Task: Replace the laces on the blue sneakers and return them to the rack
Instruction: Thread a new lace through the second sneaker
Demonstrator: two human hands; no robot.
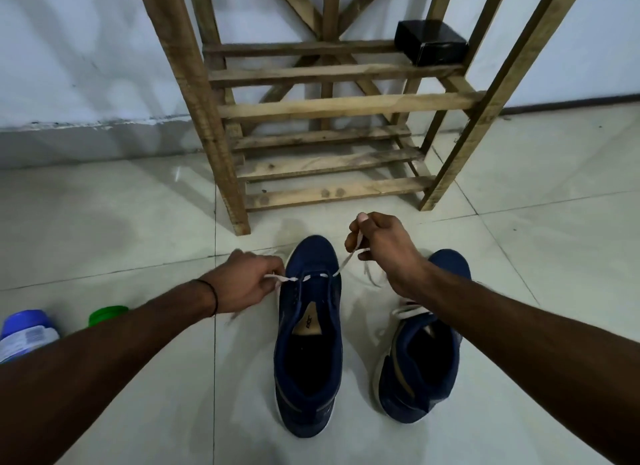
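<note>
Two blue sneakers stand on the tiled floor, toes toward the rack. A white lace (313, 277) runs across the lowest eyelets of the left sneaker (309, 340). My left hand (242, 280) pinches one end of the lace at the shoe's left side. My right hand (379, 248) pinches the other end, raised above and to the right of the toe. The right sneaker (420, 364) carries white laces and is partly hidden under my right forearm.
The wooden slatted rack (329, 108) stands against the white wall just beyond the shoes, with a black box (431, 45) on an upper shelf. A blue-capped bottle (26, 335) and a green cap (107, 314) sit on the floor at the left.
</note>
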